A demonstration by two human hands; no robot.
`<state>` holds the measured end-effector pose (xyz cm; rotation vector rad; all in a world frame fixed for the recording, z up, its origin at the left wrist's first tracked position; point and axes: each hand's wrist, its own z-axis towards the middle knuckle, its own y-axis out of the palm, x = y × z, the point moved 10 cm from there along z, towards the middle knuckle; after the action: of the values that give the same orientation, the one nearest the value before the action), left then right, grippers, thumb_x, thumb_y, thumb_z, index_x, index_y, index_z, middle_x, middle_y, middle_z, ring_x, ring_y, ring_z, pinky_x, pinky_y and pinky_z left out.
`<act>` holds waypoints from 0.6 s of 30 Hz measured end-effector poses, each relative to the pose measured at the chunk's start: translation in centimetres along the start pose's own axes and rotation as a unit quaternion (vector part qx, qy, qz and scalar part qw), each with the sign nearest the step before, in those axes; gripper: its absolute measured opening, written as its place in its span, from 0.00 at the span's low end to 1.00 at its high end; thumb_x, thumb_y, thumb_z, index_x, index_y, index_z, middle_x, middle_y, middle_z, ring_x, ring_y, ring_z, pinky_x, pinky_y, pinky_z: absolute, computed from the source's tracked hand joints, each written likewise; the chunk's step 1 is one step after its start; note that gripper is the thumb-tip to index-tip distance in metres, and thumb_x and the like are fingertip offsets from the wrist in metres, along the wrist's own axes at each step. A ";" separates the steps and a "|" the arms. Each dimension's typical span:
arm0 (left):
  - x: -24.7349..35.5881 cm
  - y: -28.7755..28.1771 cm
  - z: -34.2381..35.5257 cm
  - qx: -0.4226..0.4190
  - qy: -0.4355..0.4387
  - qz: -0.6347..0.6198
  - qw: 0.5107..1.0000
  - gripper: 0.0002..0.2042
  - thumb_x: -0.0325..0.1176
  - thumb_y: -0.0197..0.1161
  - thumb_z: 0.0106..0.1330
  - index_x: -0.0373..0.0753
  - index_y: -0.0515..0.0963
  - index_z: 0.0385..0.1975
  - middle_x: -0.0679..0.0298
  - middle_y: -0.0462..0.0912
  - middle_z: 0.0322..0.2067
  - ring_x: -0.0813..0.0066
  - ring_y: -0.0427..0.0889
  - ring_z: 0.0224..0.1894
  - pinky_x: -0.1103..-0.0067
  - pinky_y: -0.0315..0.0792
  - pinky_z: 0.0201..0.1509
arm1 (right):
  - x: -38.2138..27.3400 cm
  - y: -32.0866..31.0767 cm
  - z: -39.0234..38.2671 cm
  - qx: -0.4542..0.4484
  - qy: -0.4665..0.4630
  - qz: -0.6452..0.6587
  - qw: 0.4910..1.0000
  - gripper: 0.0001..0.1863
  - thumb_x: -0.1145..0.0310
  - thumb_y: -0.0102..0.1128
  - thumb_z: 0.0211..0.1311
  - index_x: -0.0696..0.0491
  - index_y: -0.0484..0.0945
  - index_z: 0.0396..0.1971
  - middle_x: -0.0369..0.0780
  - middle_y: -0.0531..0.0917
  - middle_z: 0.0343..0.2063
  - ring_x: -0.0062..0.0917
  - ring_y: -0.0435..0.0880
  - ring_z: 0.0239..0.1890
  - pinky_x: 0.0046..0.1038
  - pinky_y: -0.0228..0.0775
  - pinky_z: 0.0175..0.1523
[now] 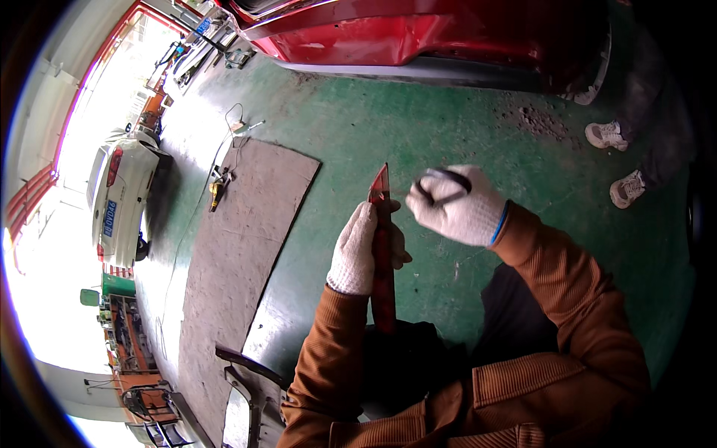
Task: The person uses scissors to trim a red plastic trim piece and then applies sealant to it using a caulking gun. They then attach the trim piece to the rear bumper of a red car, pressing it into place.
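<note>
My left hand (357,250), in a white knitted glove with bare fingertips showing at the far side, grips a long narrow red translucent strip (383,280), which looks like a car light or reflector piece. The strip stands lengthwise in front of me, its pointed tip away from me and its lower end near my dark-clothed lap. Just right of that tip, my right hand (455,209), also gloved, is closed around a tool with a curved black handle (448,179). The tool's working end is too small and blurred to make out.
A red car body (418,37) stands ahead. Another person's shoes (606,136) are at the right, near scattered debris (541,123). To the left lie a brown board (246,201), a yellow power tool (217,193) and a cable; farther off is a white car (123,198). A dark panel (258,388) lies near my left elbow.
</note>
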<state>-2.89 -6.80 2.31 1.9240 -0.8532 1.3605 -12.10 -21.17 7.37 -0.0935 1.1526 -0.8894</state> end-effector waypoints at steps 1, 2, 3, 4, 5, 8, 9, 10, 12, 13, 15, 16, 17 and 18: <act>-0.1 0.1 0.0 -0.003 -0.004 0.002 1.000 0.28 0.54 0.41 0.84 0.33 0.73 0.60 0.57 0.80 0.26 0.67 0.80 0.22 0.71 0.80 0.32 | -0.7 -0.8 0.4 0.028 -0.057 -0.050 0.997 0.08 0.67 0.70 0.65 0.55 0.84 0.29 0.43 0.83 0.20 0.32 0.86 0.22 0.32 0.78 0.29; -0.3 0.2 -0.1 -0.006 -0.008 0.004 1.000 0.28 0.54 0.42 0.84 0.33 0.73 0.60 0.57 0.80 0.26 0.67 0.80 0.22 0.70 0.80 0.32 | 0.5 -0.2 -0.3 0.013 0.002 -0.037 0.999 0.09 0.66 0.70 0.66 0.56 0.84 0.29 0.44 0.84 0.21 0.32 0.86 0.23 0.33 0.77 0.29; -0.2 0.0 0.0 -0.005 -0.004 -0.001 1.000 0.28 0.54 0.42 0.84 0.32 0.73 0.60 0.57 0.80 0.26 0.67 0.80 0.22 0.71 0.80 0.32 | 0.3 0.3 -1.0 0.000 0.017 -0.008 1.000 0.11 0.65 0.69 0.67 0.56 0.84 0.28 0.44 0.84 0.22 0.33 0.86 0.23 0.34 0.77 0.28; -0.2 -0.1 0.1 -0.003 0.000 -0.007 1.000 0.28 0.54 0.42 0.85 0.32 0.73 0.60 0.57 0.81 0.26 0.68 0.80 0.22 0.72 0.80 0.33 | -0.5 0.7 -0.9 -0.011 -0.023 -0.053 0.998 0.11 0.65 0.69 0.66 0.57 0.84 0.28 0.44 0.84 0.22 0.35 0.85 0.22 0.35 0.77 0.28; -0.1 -0.3 0.2 -0.002 0.004 -0.012 1.000 0.27 0.53 0.42 0.86 0.32 0.73 0.60 0.57 0.81 0.25 0.68 0.80 0.21 0.73 0.80 0.33 | -1.2 1.1 -0.9 -0.022 -0.062 -0.097 0.993 0.12 0.64 0.69 0.66 0.57 0.84 0.28 0.45 0.83 0.22 0.36 0.85 0.22 0.36 0.76 0.27; -0.6 -0.5 0.3 -0.008 -0.001 -0.009 1.000 0.27 0.54 0.42 0.85 0.32 0.73 0.60 0.57 0.81 0.25 0.68 0.81 0.22 0.73 0.79 0.32 | -0.2 -0.1 0.1 0.013 -0.018 -0.065 0.998 0.15 0.57 0.68 0.65 0.55 0.86 0.29 0.48 0.84 0.21 0.45 0.85 0.24 0.42 0.78 0.30; -0.6 -0.6 0.3 -0.004 -0.002 -0.010 1.000 0.27 0.54 0.42 0.85 0.33 0.73 0.60 0.57 0.81 0.25 0.68 0.81 0.22 0.74 0.79 0.32 | -0.4 0.3 -0.1 -0.008 -0.016 -0.074 0.997 0.15 0.58 0.68 0.66 0.55 0.86 0.29 0.48 0.84 0.21 0.45 0.85 0.24 0.42 0.78 0.30; -0.8 -0.7 0.4 -0.001 -0.003 -0.011 1.000 0.27 0.54 0.42 0.85 0.33 0.73 0.60 0.57 0.81 0.25 0.68 0.81 0.22 0.74 0.78 0.32 | -0.6 0.9 -0.5 -0.030 -0.014 -0.083 0.996 0.15 0.58 0.68 0.66 0.56 0.86 0.29 0.49 0.84 0.21 0.45 0.85 0.24 0.42 0.78 0.30; -0.8 -0.8 0.4 0.003 -0.004 -0.009 1.000 0.27 0.54 0.42 0.85 0.33 0.73 0.60 0.57 0.81 0.25 0.68 0.81 0.22 0.74 0.78 0.31 | 0.0 0.3 -0.7 -0.003 0.016 0.021 1.000 0.15 0.58 0.68 0.66 0.57 0.87 0.32 0.48 0.85 0.23 0.43 0.87 0.25 0.40 0.80 0.30; -0.8 -0.8 0.3 0.002 -0.004 -0.005 1.000 0.27 0.54 0.42 0.85 0.33 0.74 0.60 0.57 0.81 0.25 0.68 0.81 0.22 0.74 0.78 0.31 | 0.2 0.4 0.1 -0.028 -0.001 -0.099 0.995 0.14 0.59 0.68 0.66 0.57 0.89 0.37 0.47 0.87 0.25 0.40 0.89 0.26 0.38 0.82 0.31; -0.7 -0.8 0.3 0.005 -0.004 -0.001 1.000 0.28 0.55 0.42 0.85 0.33 0.74 0.60 0.57 0.82 0.25 0.68 0.81 0.22 0.74 0.78 0.31 | 0.3 0.3 -0.6 -0.032 0.057 -0.033 0.997 0.15 0.59 0.68 0.67 0.56 0.90 0.39 0.46 0.88 0.25 0.39 0.89 0.27 0.37 0.84 0.32; -0.7 -0.9 0.3 0.007 -0.005 0.001 1.000 0.28 0.55 0.42 0.85 0.33 0.74 0.59 0.57 0.82 0.25 0.68 0.81 0.22 0.74 0.78 0.31 | 0.0 0.4 -0.6 -0.032 0.043 -0.031 0.998 0.15 0.59 0.68 0.67 0.56 0.90 0.38 0.46 0.88 0.25 0.39 0.89 0.27 0.37 0.84 0.32; -0.7 -0.9 0.3 0.010 -0.007 0.002 1.000 0.28 0.55 0.42 0.85 0.33 0.74 0.59 0.57 0.82 0.25 0.68 0.81 0.22 0.74 0.77 0.31 | -0.2 0.5 -0.6 -0.032 0.029 -0.029 0.999 0.15 0.59 0.68 0.67 0.56 0.90 0.38 0.46 0.88 0.25 0.39 0.89 0.27 0.37 0.83 0.32; -0.7 -0.9 0.3 0.004 -0.003 0.006 1.000 0.27 0.55 0.43 0.85 0.33 0.74 0.59 0.57 0.81 0.25 0.68 0.81 0.22 0.73 0.78 0.31 | -0.3 0.7 -0.6 -0.033 0.015 -0.027 0.999 0.15 0.59 0.68 0.67 0.56 0.90 0.38 0.46 0.88 0.25 0.39 0.89 0.27 0.37 0.83 0.32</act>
<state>-2.18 -6.34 1.40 1.9335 -0.8643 1.3674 -12.20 -20.28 6.95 -0.1662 1.2130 -0.9041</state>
